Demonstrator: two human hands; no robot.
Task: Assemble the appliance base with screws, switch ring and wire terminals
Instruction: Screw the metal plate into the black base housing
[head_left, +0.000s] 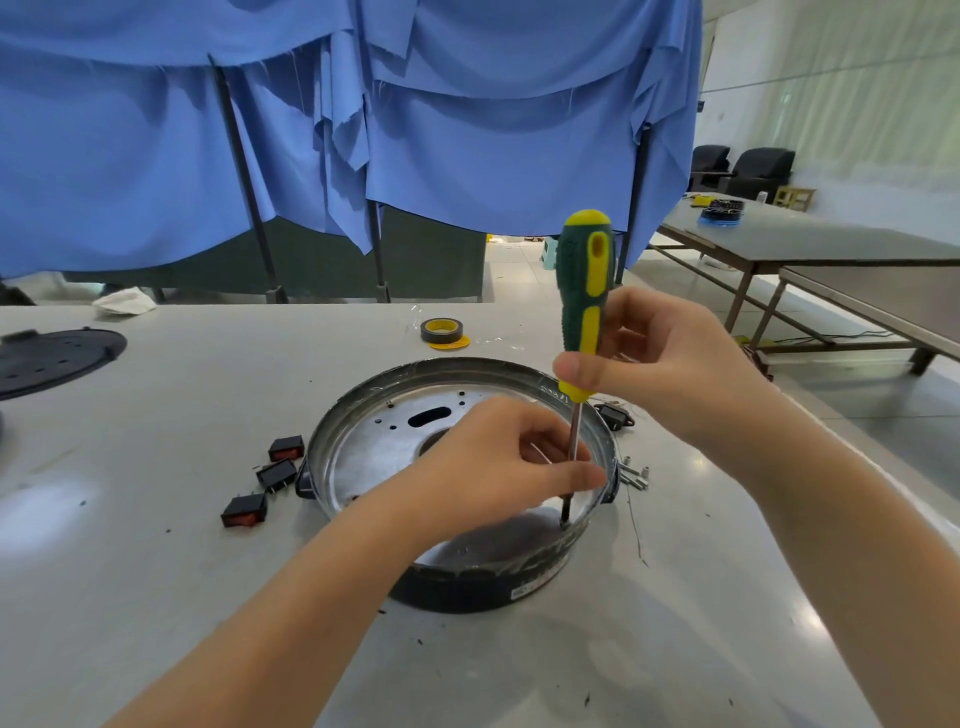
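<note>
While my right hand (660, 364) grips the screwdriver (584, 291) handle, my left hand (498, 462) pinches its slippery shaft at five o'clock in the stiff, light-looking metal base (363, 441).

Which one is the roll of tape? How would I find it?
Start at the big round metal base in the middle of the grey table. Look past its far rim, toward the blue curtain. The roll of tape lies flat there by itself, a dark ring on a yellow disc, unlike the boxy black switches at the base's left.
</note>
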